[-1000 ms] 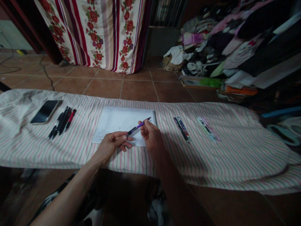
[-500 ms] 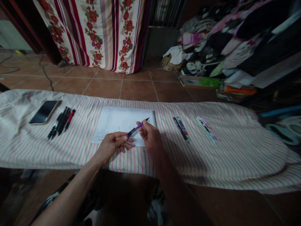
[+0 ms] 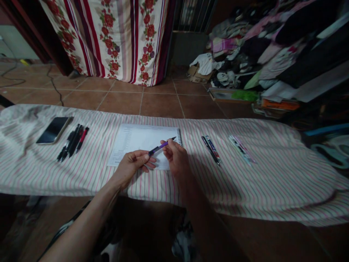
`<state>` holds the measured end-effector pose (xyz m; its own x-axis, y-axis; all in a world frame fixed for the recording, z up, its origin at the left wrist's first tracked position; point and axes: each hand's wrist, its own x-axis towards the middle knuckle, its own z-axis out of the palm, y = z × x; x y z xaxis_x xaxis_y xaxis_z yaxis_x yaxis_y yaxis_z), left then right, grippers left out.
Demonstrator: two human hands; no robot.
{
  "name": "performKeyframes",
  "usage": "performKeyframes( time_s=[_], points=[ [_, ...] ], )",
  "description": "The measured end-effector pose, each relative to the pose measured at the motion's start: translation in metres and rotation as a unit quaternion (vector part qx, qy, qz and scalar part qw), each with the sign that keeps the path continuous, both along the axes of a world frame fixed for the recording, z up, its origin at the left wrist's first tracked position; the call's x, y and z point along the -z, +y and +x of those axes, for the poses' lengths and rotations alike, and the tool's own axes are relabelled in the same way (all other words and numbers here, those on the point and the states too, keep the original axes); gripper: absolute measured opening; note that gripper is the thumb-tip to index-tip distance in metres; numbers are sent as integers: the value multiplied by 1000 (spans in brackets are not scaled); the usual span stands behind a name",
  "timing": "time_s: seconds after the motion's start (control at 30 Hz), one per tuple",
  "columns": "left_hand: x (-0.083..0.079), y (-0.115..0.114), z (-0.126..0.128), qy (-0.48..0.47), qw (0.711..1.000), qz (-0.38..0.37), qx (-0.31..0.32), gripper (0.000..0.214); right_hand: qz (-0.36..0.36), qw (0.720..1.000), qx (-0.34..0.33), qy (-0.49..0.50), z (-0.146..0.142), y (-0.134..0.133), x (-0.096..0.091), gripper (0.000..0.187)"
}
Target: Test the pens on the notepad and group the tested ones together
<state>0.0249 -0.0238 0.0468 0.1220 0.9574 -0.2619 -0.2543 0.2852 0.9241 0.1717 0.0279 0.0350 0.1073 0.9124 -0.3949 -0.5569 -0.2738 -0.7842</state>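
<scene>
A purple pen (image 3: 159, 147) is held at both ends above a spiral notebook (image 3: 141, 140) that lies open on a striped cloth (image 3: 245, 182). My left hand (image 3: 132, 165) pinches the pen's near end with thumb and fingers closed. My right hand (image 3: 176, 158) grips the pen near its far tip, fingers curled round it. Both hands rest over the notebook's lower edge.
Left of the notebook lie a dark phone (image 3: 53, 130) and several black and red pens (image 3: 73, 142). To the right lie two pens (image 3: 210, 148) and more light-coloured pens (image 3: 241, 148). Beyond the cloth are a tiled floor, a floral curtain (image 3: 122, 36) and piled clothes (image 3: 259, 47).
The hands and the pen have hardly moved; only the view has shifted slightly.
</scene>
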Motion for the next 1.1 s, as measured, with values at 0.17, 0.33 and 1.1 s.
performKeyframes(
  time_s=[0.17, 0.33, 1.1],
  points=[
    [3, -2, -4, -10, 999, -3, 49, 33, -13, 1000, 6, 1, 2, 0, -3, 9],
    [9, -2, -7, 9, 999, -29, 40, 34, 16, 1000, -8, -10, 2, -2, 1, 8],
    [4, -5, -14, 8, 998, -56, 13, 33, 149, 969, -178, -83, -15, -16, 1, 32]
  ],
)
